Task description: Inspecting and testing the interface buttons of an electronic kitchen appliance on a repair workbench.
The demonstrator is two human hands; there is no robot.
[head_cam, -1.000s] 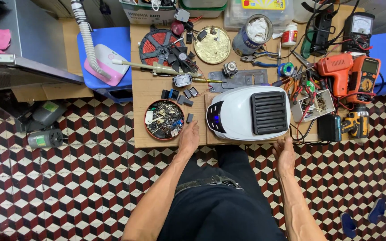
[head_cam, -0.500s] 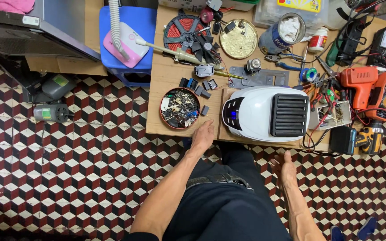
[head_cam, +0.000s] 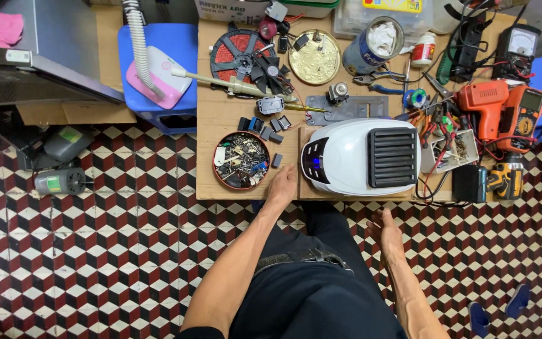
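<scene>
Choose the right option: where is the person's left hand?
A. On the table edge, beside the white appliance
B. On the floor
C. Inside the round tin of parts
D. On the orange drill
A: the left hand rests on the table edge beside the white appliance.

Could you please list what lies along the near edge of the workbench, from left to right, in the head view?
Round red tin of small parts → left hand → white plastic appliance with black grille → black-and-yellow cordless drill.

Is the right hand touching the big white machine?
Apart. The head view shows the right hand below the table edge, patterned floor between it and the white machine.
</scene>
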